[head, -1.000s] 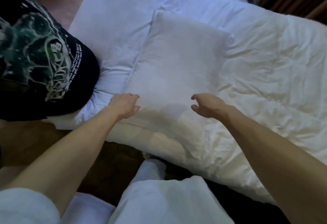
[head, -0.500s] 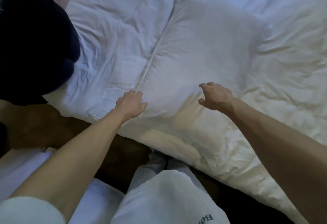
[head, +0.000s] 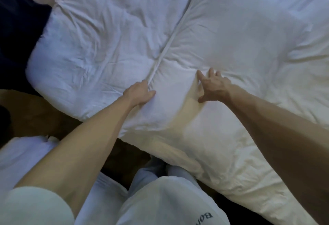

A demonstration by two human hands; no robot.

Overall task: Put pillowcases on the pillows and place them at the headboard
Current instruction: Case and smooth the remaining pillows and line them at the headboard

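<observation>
Both hands set on the near end of a white pillow lying on the bed.

Nearest the viewer, the left hand (head: 140,93) rests at the pillow's (head: 231,47) near-left corner, fingers curled and pinching cloth just beside the piped seam (head: 165,50). Just right of it along the same end, the right hand (head: 214,86) lies flat on the pillow, fingers spread wide, holding nothing. The pillow's long axis runs away from both hands, up and rightward over the duvet (head: 99,43); its far end is well apart from them. Both hands stand about equally near. Whether a case is already fitted cannot be told.
</observation>
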